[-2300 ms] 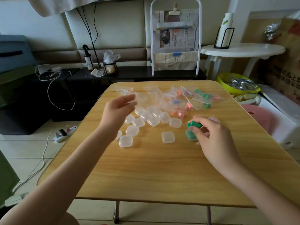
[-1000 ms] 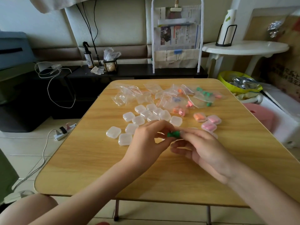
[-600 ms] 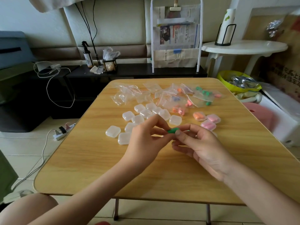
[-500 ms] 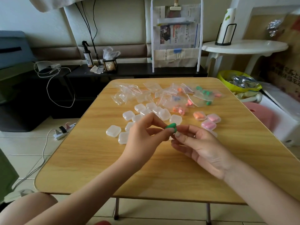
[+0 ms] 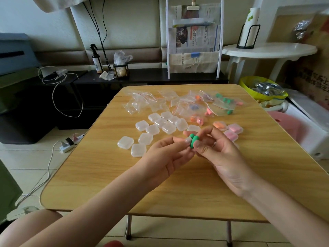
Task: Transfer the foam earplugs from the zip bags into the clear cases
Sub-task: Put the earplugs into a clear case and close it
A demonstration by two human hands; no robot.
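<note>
Both hands, left and right, pinch soft green earplugs above the wood-grain tabletop; glossy rounded-square cases at 11 o'clock.

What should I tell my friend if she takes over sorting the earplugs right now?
Left hand and right hand: together pinching green earplugs above the table.
Done: three cases hold earplugs, one orange, two pink.
Left: put the green ones in an empty case, then empty the zip bags at the far side.
</note>
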